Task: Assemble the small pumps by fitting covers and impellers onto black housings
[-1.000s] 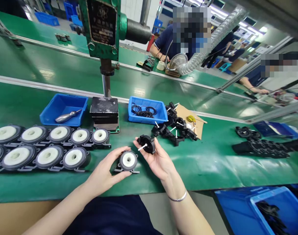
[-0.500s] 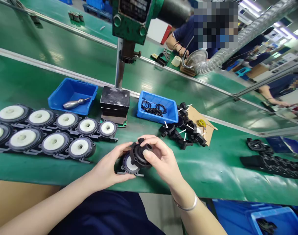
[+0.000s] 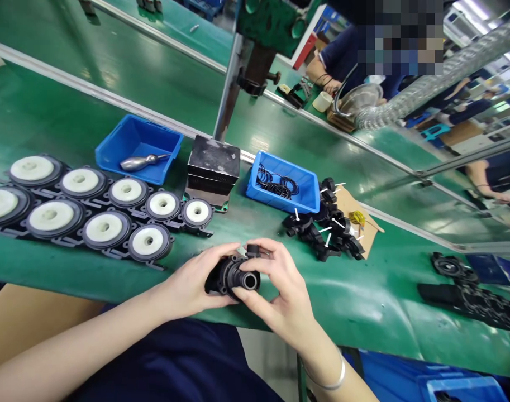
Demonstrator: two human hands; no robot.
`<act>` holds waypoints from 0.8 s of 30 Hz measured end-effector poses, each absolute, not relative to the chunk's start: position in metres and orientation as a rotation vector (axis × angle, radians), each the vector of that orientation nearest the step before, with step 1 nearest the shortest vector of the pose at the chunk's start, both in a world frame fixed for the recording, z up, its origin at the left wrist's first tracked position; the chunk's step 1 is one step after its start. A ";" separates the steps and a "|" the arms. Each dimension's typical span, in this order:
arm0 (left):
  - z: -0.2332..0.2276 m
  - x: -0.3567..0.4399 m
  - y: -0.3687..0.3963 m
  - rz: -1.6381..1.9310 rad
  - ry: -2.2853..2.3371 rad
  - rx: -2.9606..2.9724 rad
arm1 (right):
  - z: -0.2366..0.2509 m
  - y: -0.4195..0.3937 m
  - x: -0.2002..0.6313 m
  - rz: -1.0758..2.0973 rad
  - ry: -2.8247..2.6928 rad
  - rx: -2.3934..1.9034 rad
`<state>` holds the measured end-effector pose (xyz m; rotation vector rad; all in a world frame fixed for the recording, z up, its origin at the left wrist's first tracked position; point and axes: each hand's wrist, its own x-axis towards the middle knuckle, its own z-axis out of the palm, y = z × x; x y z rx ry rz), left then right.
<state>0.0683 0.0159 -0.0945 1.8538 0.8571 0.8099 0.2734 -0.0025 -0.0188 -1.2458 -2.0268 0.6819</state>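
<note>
My left hand (image 3: pixel 190 287) is curled around the left side of a black plastic motor housing (image 3: pixel 214 281) near the bench's front edge. My right hand (image 3: pixel 286 287) grips a black pump cover (image 3: pixel 233 273) with round spouts, its thumb and fingers about the central spout. The cover sits over the housing's face and hides the white disc there. From this angle I cannot tell whether it is fully seated. Left of my hands stand two rows of similar black housings, each topped with a white disc (image 3: pixel 149 242).
Behind are a blue bin (image 3: pixel 175 146) with a metal-handled screwdriver (image 3: pixel 139 162), a black press block (image 3: pixel 214 159) and a blue tray (image 3: pixel 282 202) of black rings (image 3: pixel 275 185). Black parts with white pins (image 3: pixel 322 237) lie to the right. A co-worker's arm (image 3: pixel 319 72) shows across the bench.
My right hand has brought the pump cover down and left onto the housing, turning its spout toward me. The white disc is now covered. The whole view has shifted slightly.
</note>
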 end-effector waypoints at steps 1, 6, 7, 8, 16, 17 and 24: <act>-0.094 0.069 0.016 0.815 0.857 1.866 | -0.021 -0.005 0.272 0.661 -2.034 -1.260; -0.090 0.069 0.018 0.810 0.829 1.870 | -0.035 -0.011 0.269 0.624 -2.006 -1.324; -0.089 0.069 0.018 0.805 0.816 1.869 | -0.038 -0.012 0.268 0.614 -2.002 -1.330; -0.090 0.069 0.018 0.805 0.805 1.868 | -0.040 -0.013 0.268 0.601 -1.997 -1.333; -0.099 0.069 0.019 0.937 0.648 1.880 | -0.048 -0.018 0.265 0.634 -1.933 -1.344; -0.099 0.069 0.019 0.946 0.642 1.877 | -0.049 -0.019 0.265 0.685 -1.884 -1.348; -0.097 0.068 0.020 0.938 0.622 1.864 | -0.046 -0.021 0.265 0.685 -1.854 -1.364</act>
